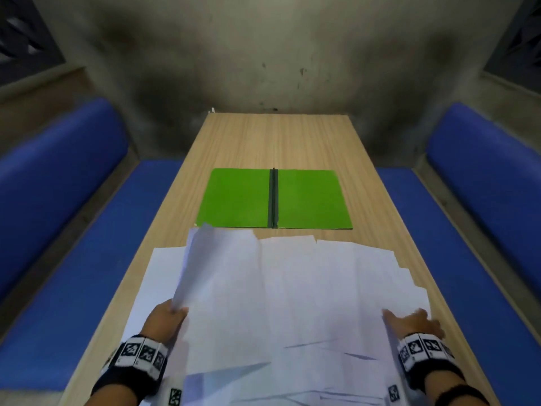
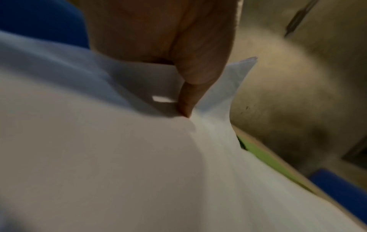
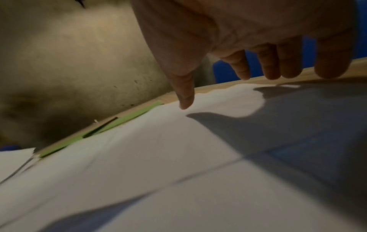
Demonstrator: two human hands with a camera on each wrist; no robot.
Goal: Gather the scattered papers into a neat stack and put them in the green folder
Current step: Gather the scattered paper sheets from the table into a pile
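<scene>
Several white papers (image 1: 292,288) lie fanned and overlapping on the near half of the wooden table (image 1: 278,136). Beyond them the green folder (image 1: 310,197) lies open flat, its dark spine in the middle. My left hand (image 1: 169,315) pinches the near edge of some sheets (image 2: 139,157) at the left of the pile and lifts them, so they curl upward. My right hand (image 1: 412,319) hovers over the right side of the papers (image 3: 178,149), fingers (image 3: 241,66) spread and straight, thumb pointing down at the sheets. The folder (image 3: 127,119) shows as a thin green strip.
Blue padded benches (image 1: 73,230) run along both sides of the table, the right one (image 1: 474,218) close to the table edge. A stained grey wall (image 1: 278,54) stands behind the table's far end. Bare wood lies beyond the folder.
</scene>
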